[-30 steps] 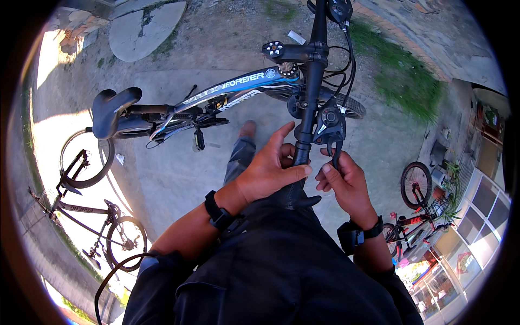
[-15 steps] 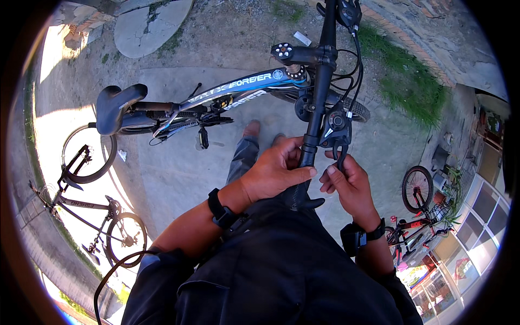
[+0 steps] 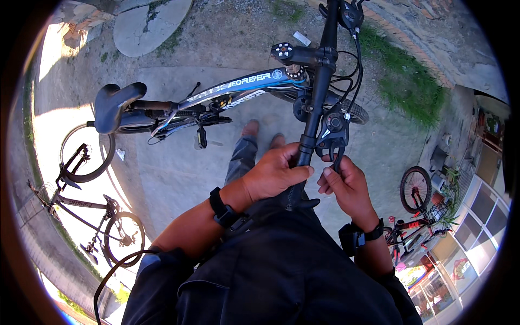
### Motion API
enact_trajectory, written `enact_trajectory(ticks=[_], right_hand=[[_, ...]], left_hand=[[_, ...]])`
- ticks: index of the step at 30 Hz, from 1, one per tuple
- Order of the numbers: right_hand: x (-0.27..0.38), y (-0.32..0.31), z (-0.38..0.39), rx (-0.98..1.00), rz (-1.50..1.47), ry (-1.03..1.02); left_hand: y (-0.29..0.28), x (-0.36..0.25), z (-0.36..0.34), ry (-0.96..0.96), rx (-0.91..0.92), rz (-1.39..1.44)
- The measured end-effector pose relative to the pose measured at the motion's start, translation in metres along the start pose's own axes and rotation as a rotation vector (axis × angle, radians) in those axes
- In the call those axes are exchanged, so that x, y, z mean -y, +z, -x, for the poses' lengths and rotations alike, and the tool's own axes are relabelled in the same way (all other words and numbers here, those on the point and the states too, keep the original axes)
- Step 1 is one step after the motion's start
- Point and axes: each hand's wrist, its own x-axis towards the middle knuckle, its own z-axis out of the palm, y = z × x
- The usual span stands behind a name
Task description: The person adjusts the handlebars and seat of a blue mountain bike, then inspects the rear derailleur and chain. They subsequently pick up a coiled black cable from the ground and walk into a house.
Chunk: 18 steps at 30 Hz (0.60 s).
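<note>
A bicycle with a blue, white and black frame (image 3: 246,84) stands sideways before me, its black handlebar (image 3: 320,89) running toward my body. My left hand (image 3: 272,174) is wrapped round the near end of the bar, thumb on top, just by the collar of the grip (image 3: 297,196). To the right of the bar, my right hand (image 3: 349,186) pinches the tip of the black brake lever (image 3: 338,157) between thumb and fingers. The lever joins the shifter unit (image 3: 333,123), with cables leading away. Part of the right fingers is hidden behind the lever.
The bicycle's saddle (image 3: 115,107) is at the left. Another bicycle (image 3: 81,204) lies in the sunlight at far left, and a red and black bicycle (image 3: 414,223) stands at the right. Grass (image 3: 409,89) grows along the wall at upper right. My shoe (image 3: 250,128) rests on the concrete.
The near end of the handlebar, with its shifter and brake lever, has shifted slightly left and toward me. Both hands have moved a little with it, keeping their holds.
</note>
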Motion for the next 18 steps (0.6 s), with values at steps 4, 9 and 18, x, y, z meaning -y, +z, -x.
enact_trajectory(ticks=[4, 9, 18], right_hand=[[-0.0009, -0.0007, -0.0001, -0.003, 0.009, 0.000], [0.0015, -0.0003, -0.0002, -0.012, 0.012, -0.004], [0.0001, -0.0004, 0.0003, -0.022, -0.010, -0.009]], left_hand=[[0.0018, 0.0012, -0.0004, 0.001, -0.036, -0.035], [0.0038, -0.0028, 0.0001, 0.046, -0.070, -0.036], [0.0057, -0.0022, 0.0010, 0.047, -0.097, -0.064]])
